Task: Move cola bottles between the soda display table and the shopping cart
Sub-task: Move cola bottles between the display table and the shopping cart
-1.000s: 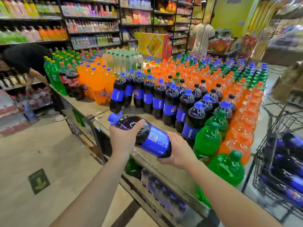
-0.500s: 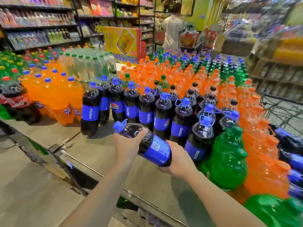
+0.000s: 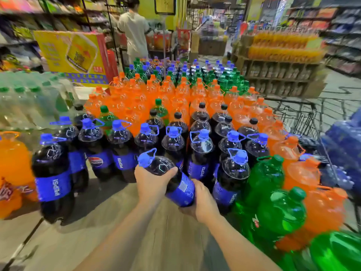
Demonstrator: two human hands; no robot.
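Note:
A large cola bottle (image 3: 179, 185) with a blue cap and blue label is tilted over the wooden display table (image 3: 121, 231), its cap pointing up and left. My left hand (image 3: 151, 183) grips its shoulder below the neck. My right hand (image 3: 201, 202) grips its lower end from underneath. Just behind it stand rows of upright cola bottles (image 3: 121, 151) with blue caps. The wire shopping cart (image 3: 304, 118) stands to the right of the table, with blue-wrapped bottles (image 3: 343, 151) in it.
Orange soda bottles (image 3: 175, 90) fill the table's middle and right, with green bottles (image 3: 273, 210) at the near right. Clear bottles (image 3: 29, 100) sit at the left. A person (image 3: 134, 34) stands at the shelves beyond. Bare tabletop lies in front of my hands.
My hands have carried the bottle forward over the table, closer to the standing cola rows, and tipped it more upright. My view has swung right and nearer to the display.

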